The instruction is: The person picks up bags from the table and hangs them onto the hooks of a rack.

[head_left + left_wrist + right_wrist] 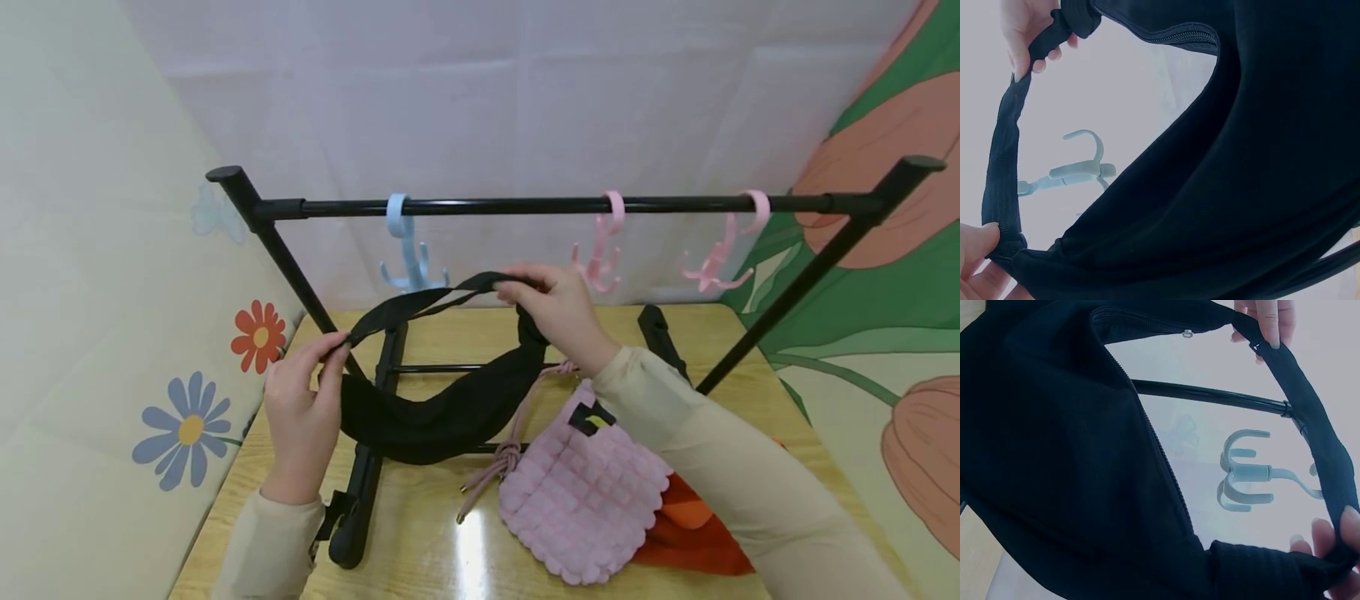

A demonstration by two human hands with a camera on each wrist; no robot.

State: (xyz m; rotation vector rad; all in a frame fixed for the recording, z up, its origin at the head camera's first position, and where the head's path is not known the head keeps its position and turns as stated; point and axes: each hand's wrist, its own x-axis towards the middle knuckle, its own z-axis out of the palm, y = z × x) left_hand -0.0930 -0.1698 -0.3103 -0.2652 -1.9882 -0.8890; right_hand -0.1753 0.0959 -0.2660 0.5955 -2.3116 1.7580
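Note:
A black zippered shoulder bag [442, 408] hangs between both hands, in front of the rack's crossbar. The left hand [303, 408] pinches the left end of its strap [397, 310] between thumb and fingers. Higher up, the right hand [555, 312] grips the strap near its right end. In the right wrist view the bag's zipper pull [1187, 334] and the strap's small buckle [1255, 346] show. Behind the strap, a light blue multi-prong hook [411, 250] hangs on the black crossbar [502, 206].
Two pink hooks [600, 246] [723, 254] hang further right on the bar. On the wooden table [427, 533] lies a pink quilted bag [581, 492] with a cord [498, 467], partly over a red-orange item [693, 533]. The rack's black feet [352, 533] stand on the table.

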